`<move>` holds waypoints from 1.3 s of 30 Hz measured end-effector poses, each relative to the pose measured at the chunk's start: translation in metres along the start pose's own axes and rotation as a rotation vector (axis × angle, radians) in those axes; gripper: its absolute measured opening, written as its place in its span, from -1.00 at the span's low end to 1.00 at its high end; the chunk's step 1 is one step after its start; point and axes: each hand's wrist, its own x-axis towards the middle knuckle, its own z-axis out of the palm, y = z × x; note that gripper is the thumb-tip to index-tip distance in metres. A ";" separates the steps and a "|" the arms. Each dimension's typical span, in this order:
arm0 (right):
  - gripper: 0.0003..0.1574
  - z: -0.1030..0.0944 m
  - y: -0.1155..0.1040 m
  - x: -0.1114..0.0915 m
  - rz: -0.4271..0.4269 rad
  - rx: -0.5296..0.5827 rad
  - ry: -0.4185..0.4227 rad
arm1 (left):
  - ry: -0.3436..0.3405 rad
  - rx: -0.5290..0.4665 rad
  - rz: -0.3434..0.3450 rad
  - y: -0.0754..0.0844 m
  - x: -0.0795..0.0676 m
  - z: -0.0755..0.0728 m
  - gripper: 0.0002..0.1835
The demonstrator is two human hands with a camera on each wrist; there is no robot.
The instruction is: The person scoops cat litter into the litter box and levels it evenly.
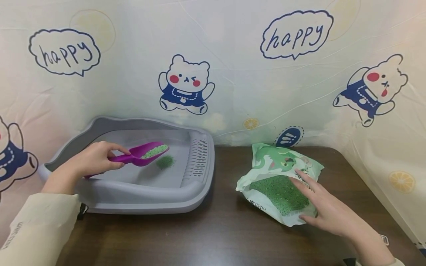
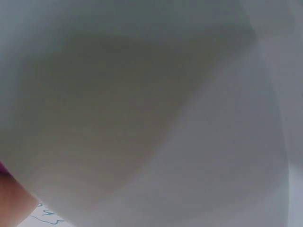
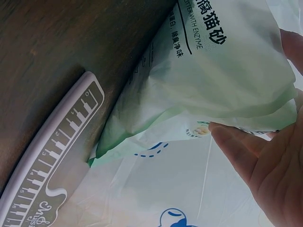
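Observation:
My left hand (image 1: 96, 159) pinches the handle of a purple scoop (image 1: 135, 158) over the grey litter box (image 1: 139, 194). Green cat litter pellets (image 1: 155, 151) fill the scoop's bowl, and a small dark-green patch (image 1: 165, 162) shows on the box floor below it. A pale green bag of cat litter (image 1: 276, 159) lies to the right, its mouth wide and green litter (image 1: 283, 193) inside. Fingers spread, my right hand (image 1: 327, 208) is at the bag's right side; the right wrist view shows fingertips (image 3: 220, 132) against it. Blurred grey nearly fills the left wrist view.
Both box and bag stand on a dark brown wooden table (image 1: 186, 236). A patterned cloth (image 1: 233, 74) hangs behind. Near the table's right side lies a white piano-keyboard ruler (image 3: 71, 123), mostly hidden by my right arm in the head view.

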 end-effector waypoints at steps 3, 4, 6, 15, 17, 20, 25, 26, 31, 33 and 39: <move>0.38 0.000 0.000 0.000 0.002 0.000 -0.001 | -0.013 0.005 -0.006 0.000 0.002 0.000 -0.52; 0.38 0.000 0.000 0.000 0.002 0.000 -0.001 | -0.017 0.007 -0.006 -0.001 0.002 -0.001 -0.52; 0.39 0.001 0.000 0.000 0.004 0.001 -0.002 | -0.029 0.006 -0.010 -0.001 0.004 -0.001 -0.52; 0.40 0.001 0.000 -0.001 0.009 0.010 -0.012 | -0.076 0.015 -0.004 0.002 0.014 -0.002 -0.53; 0.40 0.001 0.001 -0.001 0.008 0.012 -0.014 | -0.090 0.022 -0.002 0.003 0.017 -0.003 -0.54; 0.39 0.001 0.001 -0.001 0.000 0.015 -0.012 | -0.104 0.032 -0.006 0.006 0.021 -0.005 -0.54; 0.38 0.000 0.003 0.001 -0.009 0.015 -0.007 | -0.099 0.066 -0.010 0.009 0.027 -0.009 -0.54; 0.39 0.000 0.003 0.002 -0.009 0.016 -0.009 | -0.095 0.073 -0.011 0.009 0.028 -0.009 -0.54; 0.38 0.000 0.004 0.002 -0.005 0.021 -0.014 | -0.088 0.094 0.002 0.011 0.030 -0.011 -0.54; 0.38 0.000 0.004 0.002 -0.006 0.020 -0.012 | -0.094 0.104 0.009 0.012 0.030 -0.011 -0.55; 0.38 0.001 0.003 0.001 -0.012 0.025 -0.008 | -0.079 0.176 0.039 0.013 0.030 -0.013 -0.57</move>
